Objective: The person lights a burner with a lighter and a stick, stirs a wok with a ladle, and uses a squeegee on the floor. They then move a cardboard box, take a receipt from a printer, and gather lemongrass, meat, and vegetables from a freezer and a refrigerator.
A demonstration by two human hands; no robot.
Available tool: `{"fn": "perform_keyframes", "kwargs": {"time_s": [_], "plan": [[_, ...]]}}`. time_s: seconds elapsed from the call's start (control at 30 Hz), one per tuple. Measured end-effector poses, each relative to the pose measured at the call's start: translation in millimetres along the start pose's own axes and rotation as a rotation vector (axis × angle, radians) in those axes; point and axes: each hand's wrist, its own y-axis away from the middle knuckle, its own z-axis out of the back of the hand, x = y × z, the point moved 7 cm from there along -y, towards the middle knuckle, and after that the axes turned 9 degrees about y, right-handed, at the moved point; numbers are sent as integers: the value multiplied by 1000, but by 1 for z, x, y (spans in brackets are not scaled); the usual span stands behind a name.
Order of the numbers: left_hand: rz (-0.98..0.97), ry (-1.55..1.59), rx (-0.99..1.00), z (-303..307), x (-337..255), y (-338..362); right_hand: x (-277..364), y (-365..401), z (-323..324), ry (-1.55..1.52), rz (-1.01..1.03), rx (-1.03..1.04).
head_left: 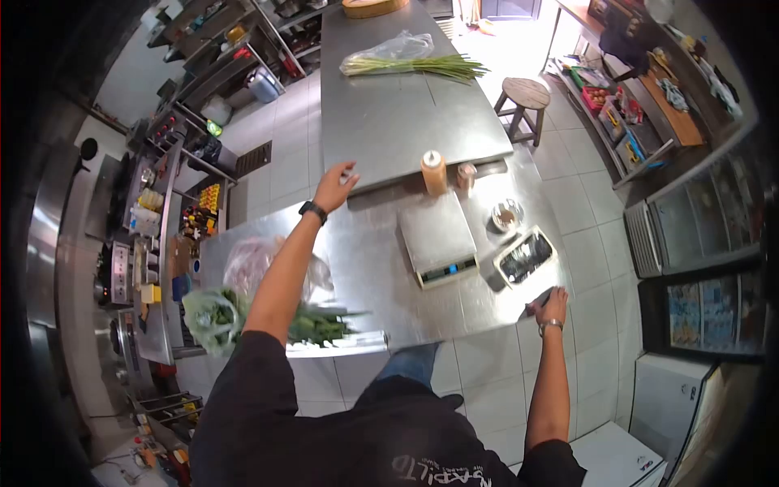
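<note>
My left hand (335,186) is over the steel table's back edge, its fingers loosely curled and apart, with nothing visible in them. A black watch is on that wrist. My right hand (553,306) rests at the table's right front corner, beside a small dark object (534,309) that I cannot make out. Just behind it lies a white tray with dark contents (526,258). Left of the tray stands a scale (439,237) with a lit display. Plastic-bagged food (253,264) and leafy greens (320,324) lie under and around my left forearm.
An orange squeeze bottle (434,173), a small jar (466,176) and a glass bowl (507,216) stand near the scale. A second steel table (389,122) holds long green stalks (414,66). A wooden stool (526,95) stands beyond; shelves line both sides.
</note>
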Motion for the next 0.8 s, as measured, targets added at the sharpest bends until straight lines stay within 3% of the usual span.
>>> {"fn": "perform_keyframes", "kwargs": {"time_s": [0.03, 0.1, 0.17, 0.27, 0.47, 0.57, 0.63, 0.7, 0.8], "plan": [[5, -62, 19, -2, 12, -43, 3, -12, -22, -62, 0, 65], [-193, -278, -35, -9, 37, -129, 7, -19, -36, 41, -75, 59], [-219, -367, -12, -23, 62, -208, 7, -15, -34, -4, -90, 67], [-156, -522, 37, -51, 86, -301, 7, -11, -33, -4, -95, 69], [-94, -813, -92, -81, 102, -440, -1, -13, -49, 68, -151, 166], [-150, -872, -45, -101, 104, -474, 4, -13, -45, 88, -131, 169], [174, -791, 290, -120, 122, -480, 3, -12, -45, 113, -134, 171], [97, -814, 224, -132, 127, -483, 5, -14, -48, 152, -128, 208], [43, -1054, 336, -139, 121, -480, 8, -15, -44, 124, -124, 191]]}}
